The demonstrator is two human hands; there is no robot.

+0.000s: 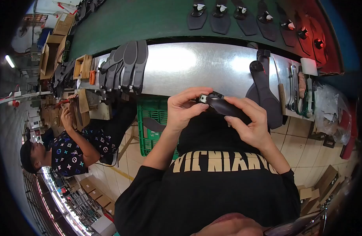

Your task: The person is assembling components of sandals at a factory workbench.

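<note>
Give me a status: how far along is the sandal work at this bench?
Done, by the look of it: a row of dark soles with fitted straps lies on the green belt. In hand: left hand and right hand hold one dark sole piece with a small buckle at its end. Left: a stack of bare soles and more sole pieces wait on the metal bench.

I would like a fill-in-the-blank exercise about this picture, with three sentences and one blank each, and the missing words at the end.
1. The left hand and the right hand hold one dark sandal sole between them, so it is held with ____ hands.
2. A fan of dark soles lies on the shiny ____ workbench.
3. Under the workbench stands a plastic crate of ____ colour.

Missing words: both; metal; green
</note>
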